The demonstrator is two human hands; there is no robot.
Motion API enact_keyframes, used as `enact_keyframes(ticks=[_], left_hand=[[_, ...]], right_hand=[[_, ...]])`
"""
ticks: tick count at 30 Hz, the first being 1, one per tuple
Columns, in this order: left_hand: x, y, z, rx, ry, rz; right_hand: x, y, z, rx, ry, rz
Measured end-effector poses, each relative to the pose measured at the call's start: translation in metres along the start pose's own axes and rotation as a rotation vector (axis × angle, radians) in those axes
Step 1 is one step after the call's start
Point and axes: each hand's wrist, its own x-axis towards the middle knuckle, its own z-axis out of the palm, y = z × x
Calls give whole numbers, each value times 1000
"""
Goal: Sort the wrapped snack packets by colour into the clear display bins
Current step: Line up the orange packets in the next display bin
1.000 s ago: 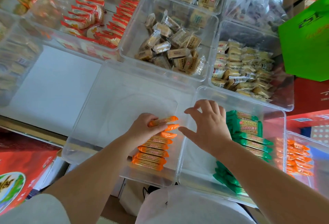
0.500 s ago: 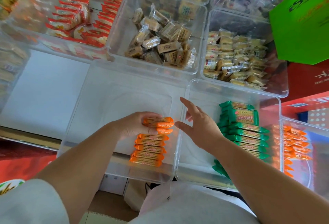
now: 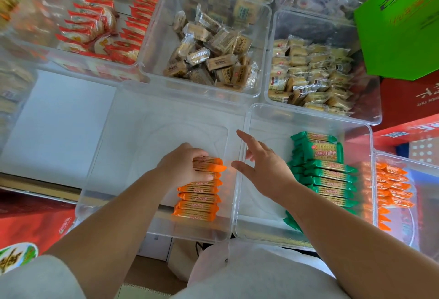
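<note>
A row of orange snack packets (image 3: 198, 200) lies along the right wall of a clear bin (image 3: 133, 132) in front of me. My left hand (image 3: 183, 168) grips the top few orange packets at the far end of that row. My right hand (image 3: 263, 168) hovers over the wall between this bin and the neighbouring clear bin (image 3: 263, 206), fingers spread, holding nothing. That neighbouring bin holds a stack of green packets (image 3: 325, 170) against its right side.
More orange packets (image 3: 392, 192) lie in a clear bin at the far right. Behind stand bins of red-wrapped snacks (image 3: 95, 25), tan packets (image 3: 211, 56) and yellow packets (image 3: 313, 73). A green box (image 3: 403, 21) and red cartons (image 3: 408, 99) sit at right.
My left hand has pressed the held orange packets down onto the row. My right hand has opened and drifted slightly right of the packets. The camera has tilted a little.
</note>
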Motion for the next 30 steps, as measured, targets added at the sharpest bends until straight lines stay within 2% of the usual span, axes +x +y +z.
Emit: enact_keyframes(ticks=[3,4,7,10,14,17,22,26,28,30], left_hand=[[3,-3,4,-208,-10,60],[3,-5,7,-241,9,32],[3,-9,16,-130,121,-168],[0,6,19,-95,159,-351],[0,20,28,-137,194,-448],[1,25,36,-127,206,-442],[8,24,27,-513,282,-522],[15,29,12,-1008,333,-783],[14,27,11,-1055,346,-846],[13,25,16,-1002,322,-830]], right_hand=[[0,0,0,0,1,-2],[0,-1,-1,1,1,-2],[-1,-1,-1,5,-6,4],[-1,-1,-1,11,-8,7],[-1,-1,-2,5,-14,3],[-2,-1,-1,3,-8,1],[-3,-1,-1,-10,-15,11],[-4,-3,0,-9,-9,24],[-5,-4,-1,-9,-3,31],[-5,-5,-1,-11,2,39]])
